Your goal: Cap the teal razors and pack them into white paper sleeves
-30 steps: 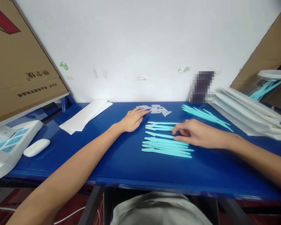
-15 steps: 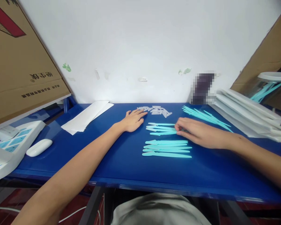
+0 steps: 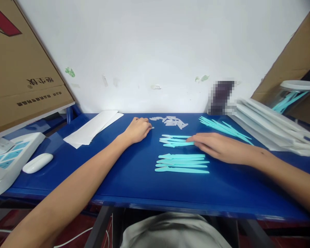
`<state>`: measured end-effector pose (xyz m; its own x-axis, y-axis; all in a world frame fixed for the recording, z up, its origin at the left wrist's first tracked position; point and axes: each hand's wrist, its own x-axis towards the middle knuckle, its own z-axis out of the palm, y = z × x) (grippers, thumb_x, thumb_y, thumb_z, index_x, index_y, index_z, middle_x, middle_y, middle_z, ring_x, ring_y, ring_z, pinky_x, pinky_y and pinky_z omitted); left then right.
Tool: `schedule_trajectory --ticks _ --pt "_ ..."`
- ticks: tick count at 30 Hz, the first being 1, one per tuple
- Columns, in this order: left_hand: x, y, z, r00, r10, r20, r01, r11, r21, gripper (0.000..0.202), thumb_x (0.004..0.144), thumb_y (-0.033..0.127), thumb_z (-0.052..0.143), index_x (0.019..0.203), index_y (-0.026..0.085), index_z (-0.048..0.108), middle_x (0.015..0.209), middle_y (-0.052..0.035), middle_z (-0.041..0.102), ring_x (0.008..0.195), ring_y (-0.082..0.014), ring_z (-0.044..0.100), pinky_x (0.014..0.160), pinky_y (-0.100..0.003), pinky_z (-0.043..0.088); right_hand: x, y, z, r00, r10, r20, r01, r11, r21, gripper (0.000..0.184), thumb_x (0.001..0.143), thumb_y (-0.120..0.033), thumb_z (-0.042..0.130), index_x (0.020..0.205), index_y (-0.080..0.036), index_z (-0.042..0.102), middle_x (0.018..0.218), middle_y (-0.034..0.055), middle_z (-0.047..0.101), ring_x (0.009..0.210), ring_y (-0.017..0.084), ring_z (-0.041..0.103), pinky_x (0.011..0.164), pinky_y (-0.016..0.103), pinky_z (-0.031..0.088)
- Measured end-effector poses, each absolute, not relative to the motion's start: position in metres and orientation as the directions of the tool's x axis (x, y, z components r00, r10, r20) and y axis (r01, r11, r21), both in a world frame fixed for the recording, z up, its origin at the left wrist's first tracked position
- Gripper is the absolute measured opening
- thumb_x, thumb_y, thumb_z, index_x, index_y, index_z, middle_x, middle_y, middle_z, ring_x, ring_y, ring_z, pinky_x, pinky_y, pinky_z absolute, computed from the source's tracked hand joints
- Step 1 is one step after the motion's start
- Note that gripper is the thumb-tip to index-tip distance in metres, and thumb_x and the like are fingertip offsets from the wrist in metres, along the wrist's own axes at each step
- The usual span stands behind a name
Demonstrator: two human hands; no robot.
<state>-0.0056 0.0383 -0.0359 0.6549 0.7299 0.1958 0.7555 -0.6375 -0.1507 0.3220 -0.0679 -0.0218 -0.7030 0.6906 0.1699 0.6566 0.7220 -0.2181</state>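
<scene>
Blue desk [image 3: 134, 179]: your right hand [image 3: 217, 146] lies flat on light, slippery sticks [image 3: 175, 140]; left hand [image 3: 136, 130] curled, seemingly pinching a cap [image 3: 152, 127]. Grip sticks mid-shaft.

Glossy blue tabletop [image 3: 134, 179]; teal sticks [image 3: 182, 164] probably smooth plastic; matt cardboard box [image 3: 20, 69].

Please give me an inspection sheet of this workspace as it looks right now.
Surface: blue table, flat.
Job's things: teal sticks in a near row and a far row; small clear caps heaped behind.
Clutter: loose teal sticks, white sheets, white sleeves, jar, white mouse, white device.
Grips: left hand curled, a clear cap at its fingertips; right hand flat, fingertips on the far row.
Cables: white cable below the table.
Surroundings: white wall, cardboard boxes.
</scene>
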Motion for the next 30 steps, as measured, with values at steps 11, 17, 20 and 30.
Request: schedule_trajectory --ticks 11,17,20,30 --pt "-0.003 -0.012 -0.002 0.814 0.579 0.038 0.541 -0.781 0.312 0.020 0.089 0.024 0.062 0.099 0.018 0.077 0.084 -0.0058 0.076 0.072 -0.0181 0.068 0.069 -0.029 0.048 0.318 -0.068 -0.020 -0.704 0.685 0.186 0.644 0.727 -0.238 0.037 0.105 -0.036 0.039 0.125 -0.021 0.066 0.122 0.0112 0.073 0.102 0.025 0.071 0.086 0.038 0.055" --pt "0.002 -0.012 -0.005 0.827 0.562 0.024 0.499 -0.753 0.430 0.018 0.094 0.026 0.062 0.095 0.016 0.076 0.081 -0.0046 0.077 0.069 -0.0153 0.068 0.063 -0.026 0.047 0.320 -0.067 -0.023 -0.696 0.676 0.241 0.625 0.736 -0.259 0.032 0.104 -0.034 0.042 0.122 -0.024 0.067 0.113 0.0095 0.075 0.096 0.025 0.071 0.080 0.035 0.054" --pt "0.003 -0.012 -0.006 0.841 0.539 0.046 0.486 -0.791 0.372 0.018 0.094 0.017 0.059 0.097 0.016 0.077 0.085 -0.0037 0.078 0.072 -0.0148 0.069 0.068 -0.026 0.049 0.321 -0.065 -0.025 -0.700 0.665 0.261 0.620 0.747 -0.239 0.033 0.104 -0.034 0.042 0.123 -0.024 0.066 0.110 0.0089 0.075 0.093 0.025 0.070 0.078 0.035 0.054" --pt "0.010 -0.025 0.000 0.855 0.517 0.037 0.503 -0.846 0.179 0.019 0.090 0.015 0.062 0.095 0.020 0.080 0.092 -0.0046 0.077 0.080 -0.0181 0.070 0.076 -0.030 0.050 0.320 -0.064 -0.027 -0.689 0.671 0.275 0.632 0.741 -0.227 0.034 0.104 -0.035 0.042 0.123 -0.025 0.067 0.108 0.0080 0.075 0.090 0.025 0.071 0.078 0.035 0.053"
